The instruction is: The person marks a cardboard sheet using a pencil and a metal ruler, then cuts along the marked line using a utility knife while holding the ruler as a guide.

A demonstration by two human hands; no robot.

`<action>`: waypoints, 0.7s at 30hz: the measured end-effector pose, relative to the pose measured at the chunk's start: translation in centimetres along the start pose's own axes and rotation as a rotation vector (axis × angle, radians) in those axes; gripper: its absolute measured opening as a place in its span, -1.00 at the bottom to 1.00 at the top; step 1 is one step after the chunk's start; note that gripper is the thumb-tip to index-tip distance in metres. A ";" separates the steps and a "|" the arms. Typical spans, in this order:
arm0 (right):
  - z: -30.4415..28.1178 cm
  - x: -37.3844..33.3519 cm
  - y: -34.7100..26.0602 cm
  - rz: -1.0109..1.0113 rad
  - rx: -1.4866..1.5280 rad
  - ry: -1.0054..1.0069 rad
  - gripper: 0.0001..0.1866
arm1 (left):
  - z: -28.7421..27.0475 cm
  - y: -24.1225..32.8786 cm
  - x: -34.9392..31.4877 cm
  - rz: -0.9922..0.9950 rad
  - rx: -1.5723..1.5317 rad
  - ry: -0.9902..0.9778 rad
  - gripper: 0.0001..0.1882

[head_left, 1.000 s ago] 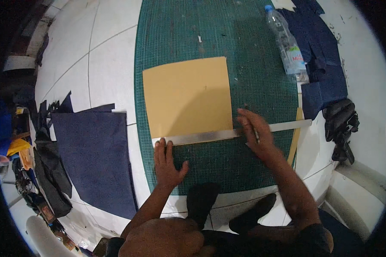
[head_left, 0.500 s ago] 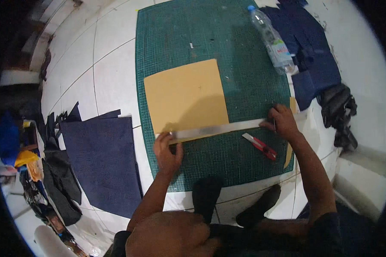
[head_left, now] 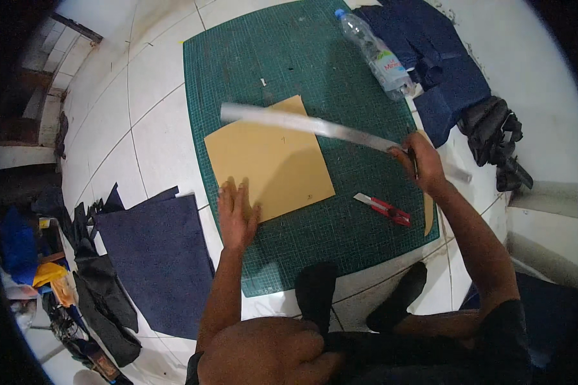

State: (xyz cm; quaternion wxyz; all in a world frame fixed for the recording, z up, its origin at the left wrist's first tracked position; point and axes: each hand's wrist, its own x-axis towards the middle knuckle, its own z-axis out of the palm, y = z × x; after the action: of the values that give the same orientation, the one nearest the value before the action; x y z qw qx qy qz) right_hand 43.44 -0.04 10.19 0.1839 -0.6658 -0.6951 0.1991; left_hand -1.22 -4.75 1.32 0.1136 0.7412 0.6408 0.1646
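A tan sheet of card (head_left: 273,163) lies turned at a slant on a green cutting mat (head_left: 270,263). My left hand (head_left: 237,215) rests flat on its near left corner, fingers spread. Gripped near one end by my right hand (head_left: 425,165) is a long pale ruler (head_left: 315,126), blurred by motion, stretching leftward over the card's far part. A thin dark thing shows beside the right fingers; its kind is unclear. On the mat below that hand lies a red cutter knife (head_left: 388,210) with its blade out.
A clear plastic bottle (head_left: 372,54) with a blue cap lies at the mat's far right, beside dark blue fabric (head_left: 424,38). Black cloth (head_left: 488,131) is bunched further right. More dark blue fabric (head_left: 154,256) covers tiles at left. A narrow tan strip (head_left: 428,215) lies along the right edge.
The ruler has come up off the card's near edge and swung away from me in my right hand. My left hand has let go of it and flattened on the card, which has turned.
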 end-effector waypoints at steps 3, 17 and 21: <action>1.3 -1.3 -2.7 -0.062 0.168 0.075 -0.67 | -0.1 0.7 0.2 0.052 0.137 -0.141 -0.38; 13.3 -10.7 -11.3 0.078 0.397 -0.134 -0.68 | 0.4 5.4 8.8 0.121 -0.146 -0.088 -0.14; 11.8 -11.2 -11.8 0.000 0.123 -0.071 -0.73 | 0.8 4.3 12.5 0.236 -0.050 -0.141 -0.07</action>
State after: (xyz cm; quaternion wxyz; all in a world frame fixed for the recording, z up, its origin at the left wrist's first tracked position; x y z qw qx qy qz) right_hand 27.79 -11.95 6.36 0.1998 -0.6456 -0.6877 0.2650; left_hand 4.56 7.01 3.44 0.1567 0.8181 0.5353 0.1401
